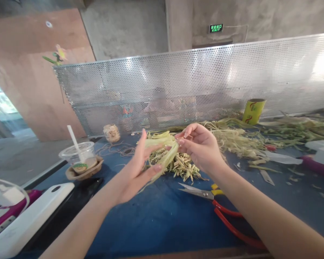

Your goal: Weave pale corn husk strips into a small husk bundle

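Note:
Between my hands is a bundle of pale green, husk-like plant strips [169,155], fanned out toward the left. My right hand [202,145] pinches its gathered end with thumb and fingertips. Around the fanned side, my left hand [135,169] is spread, thumb apart from the fingers and touching a lower strip; some of its fingers are partly hidden behind the strips. Below the bundle lies a heap of short, dried plant pieces [187,166] on the blue tabletop [156,223]. Scissors [205,193] with red and yellow handles rest near my right forearm, which partly covers the handles.
At left stand a lidded plastic cup [79,154] with a straw, a white power bank-like slab [35,216] and a purple power strip [13,216]. Loose husks [232,138], a yellow roll [253,111] and a blade [266,177] lie right. A perforated metal screen [151,82] spans the back.

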Motion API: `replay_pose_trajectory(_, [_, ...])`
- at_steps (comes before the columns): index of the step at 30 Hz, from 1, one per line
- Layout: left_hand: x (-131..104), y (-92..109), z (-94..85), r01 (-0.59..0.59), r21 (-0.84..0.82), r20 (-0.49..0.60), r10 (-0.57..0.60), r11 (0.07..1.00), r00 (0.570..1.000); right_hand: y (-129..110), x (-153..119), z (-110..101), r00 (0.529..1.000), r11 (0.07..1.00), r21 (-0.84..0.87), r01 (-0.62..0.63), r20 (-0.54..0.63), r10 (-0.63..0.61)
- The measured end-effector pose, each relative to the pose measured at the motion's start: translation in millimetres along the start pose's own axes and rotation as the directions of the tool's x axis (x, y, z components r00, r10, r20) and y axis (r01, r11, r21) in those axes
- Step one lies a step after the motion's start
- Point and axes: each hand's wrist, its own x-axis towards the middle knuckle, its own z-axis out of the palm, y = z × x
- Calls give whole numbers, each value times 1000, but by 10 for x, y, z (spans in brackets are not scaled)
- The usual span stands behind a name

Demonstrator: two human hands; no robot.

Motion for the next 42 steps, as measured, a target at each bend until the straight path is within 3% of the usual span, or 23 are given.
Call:
replay_pose_trajectory(1, [5, 5, 49, 72, -135, 178, -47, 988, 983, -2, 1, -1, 1000, 1000, -3, 1, -8, -1])
replay_pose_trajectory(3, [24, 14, 110, 163, -290, 335, -59, 943, 940, -8, 8, -7, 1000, 1000, -9, 11, -18, -11])
replay_pose_trajectory(6, [57, 22, 96, 176, -322, 346, -57, 930, 936, -15, 27, -29, 999, 1000, 2, 30, -37, -30])
replay_pose_trajectory(14, [61, 47, -141, 186, -108, 407, -127, 977, 904, -37, 52, -78, 995, 998, 12, 66, -74, -65])
replay_pose_trajectory(20, [40, -105, -254, 226, -186, 240, -179, 956, 954, -3, 69, -105, 990, 997, -12, 75, -119, -76])
replay_pose_trajectory(26, [3, -206, -310, 290, -259, 136, -263, 921, 955, 78, 65, -98, 989, 998, -15, 59, -138, -61])
replay_pose_trajectory(31, [-35, -230, -310, 324, -343, 142, -292, 882, 946, 127, 80, -108, 982, 998, -39, 55, -181, -61])
replay_pose_trajectory(33, [-36, -270, -281, 294, -414, 68, -292, 862, 954, 169, 90, -132, 976, 992, -124, 34, -209, -60])
replay_pose_trajectory(35, [-25, -335, -255, 219, -546, -72, -305, 809, 950, 223, 92, -154, 961, 947, -320, -7, -263, -82])
replay_pose_trajectory(37, [-4, -408, -252, 99, -690, -235, -351, 717, 906, 283, 75, -142, 949, 764, -641, -72, -280, -145])
replay_pose_trajectory(39, [20, -466, -275, 17, -726, -326, -366, 687, 872, 348, 37, -60, 997, 447, -894, 19, -14, -70])
replay_pose_trajectory(40, [31, -483, -293, -24, -736, -366, -368, 676, 854, 384, 13, 12, 967, 317, -925, 210, 245, 72])
replay_pose_trajectory(42, [42, -489, -328, -82, -744, -417, -365, 663, 833, 467, -37, 208, 863, 327, -869, 371, 453, 225])
